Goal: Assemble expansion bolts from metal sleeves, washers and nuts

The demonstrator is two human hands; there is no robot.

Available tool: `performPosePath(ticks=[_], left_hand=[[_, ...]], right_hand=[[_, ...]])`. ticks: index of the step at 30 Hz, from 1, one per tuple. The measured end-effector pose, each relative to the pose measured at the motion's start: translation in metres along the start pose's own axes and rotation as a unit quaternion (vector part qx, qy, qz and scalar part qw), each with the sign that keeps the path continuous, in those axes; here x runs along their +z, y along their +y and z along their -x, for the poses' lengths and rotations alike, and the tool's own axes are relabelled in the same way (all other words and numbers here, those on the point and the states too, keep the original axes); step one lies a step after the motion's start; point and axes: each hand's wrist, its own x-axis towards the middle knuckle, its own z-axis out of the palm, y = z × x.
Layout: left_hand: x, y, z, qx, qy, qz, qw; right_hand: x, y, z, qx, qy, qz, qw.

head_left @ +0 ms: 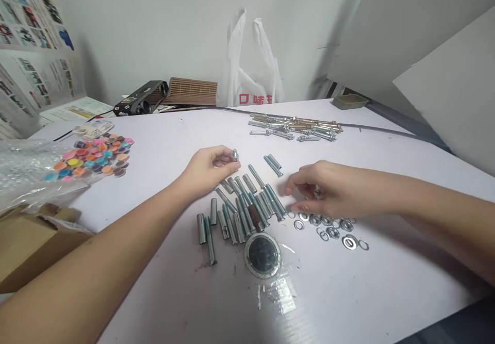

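One metal bolt [235, 155] is clamped at the right-facing fingertips of the left hand [211, 167]; the right hand [320, 189], fingertips apart, is near washers [345, 242], right of the fastener cluster [247, 212].

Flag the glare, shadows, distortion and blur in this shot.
Head view: glare whitens the shiny patch below the dark disc; head view: soft shadow on the tabletop beneath the right forearm; head view: the tabletop's far edge bows, likely lens distortion; head view: small print on the left-side sheet is too soft to read.
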Motion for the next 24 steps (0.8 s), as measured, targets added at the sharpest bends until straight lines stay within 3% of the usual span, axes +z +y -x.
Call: performPosePath(ticks=[4, 9, 15, 24], left_hand=[[0.000, -0.001, 0.000, -0.004, -0.003, -0.001, 1.000], [0.000, -0.001, 0.000, -0.007, 0.000, -0.003, 1.000], [-0.001, 0.005, 0.002, -0.017, -0.005, -0.015, 1.000], [-0.001, 0.002, 0.001, -0.018, -0.004, -0.015, 1.000]], right_hand=[[-0.007, 0.009, 0.000, 0.012, -0.001, 0.025, 1.000], [-0.014, 0.021, 0.022, 0.051, -0.035, 0.047, 0.997], [-0.005, 0.026, 0.025, 0.009, -0.099, -0.009, 0.995], [-0.002, 0.025, 0.022, 0.006, -0.089, 0.003, 0.996]])
